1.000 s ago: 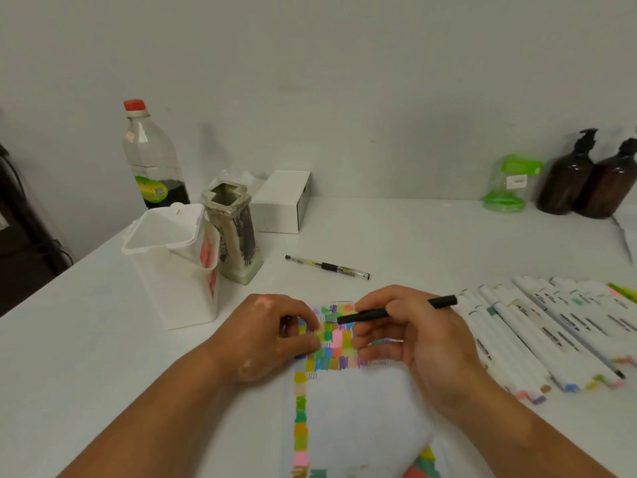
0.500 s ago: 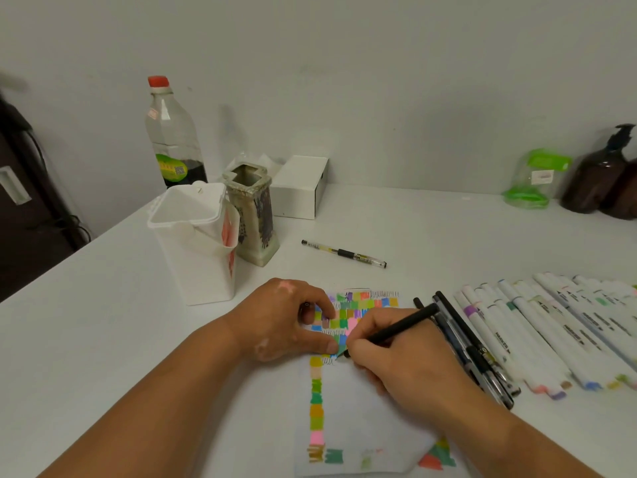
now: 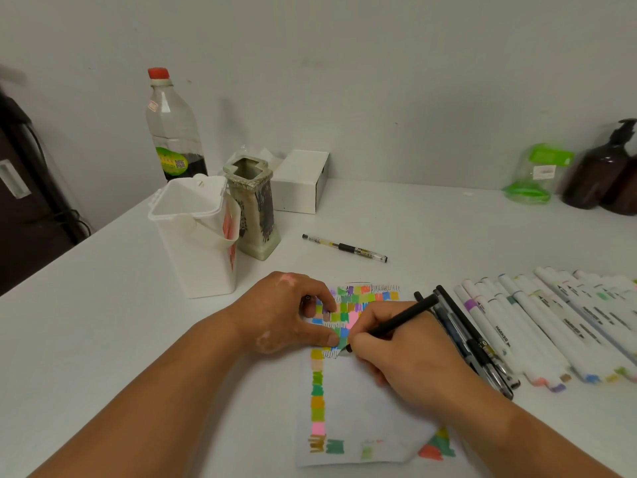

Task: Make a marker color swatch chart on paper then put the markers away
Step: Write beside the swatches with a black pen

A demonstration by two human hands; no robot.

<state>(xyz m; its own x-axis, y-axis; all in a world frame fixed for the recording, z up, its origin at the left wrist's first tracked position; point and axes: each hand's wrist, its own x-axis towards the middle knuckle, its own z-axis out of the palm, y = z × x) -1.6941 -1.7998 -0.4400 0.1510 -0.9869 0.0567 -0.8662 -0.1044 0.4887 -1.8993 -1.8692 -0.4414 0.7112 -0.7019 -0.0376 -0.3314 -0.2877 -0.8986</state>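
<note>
Black pen (image 3: 400, 318), pinched in my right hand (image 3: 406, 360), marks the paper (image 3: 365, 405) at frame centre; left hand (image 3: 282, 315) pins it, fingers bent, contents I cannot tell. Chart step, I judge; next needs steady strokes.

The white paper (image 3: 368, 401) carries a patchwork of green, pink, yellow and blue swatches (image 3: 358, 301); right of it lie white markers (image 3: 524, 326).

A white paper sheet of colour swatches (image 3: 365, 401) lies at the white counter's (image 3: 448, 222) front. Slim black pens (image 3: 473, 343) lie just right of it, then a row of white markers (image 3: 537, 326). Behind-left stands a white plastic tub (image 3: 196, 250), a square ceramic vase (image 3: 256, 208) beside it.
</note>
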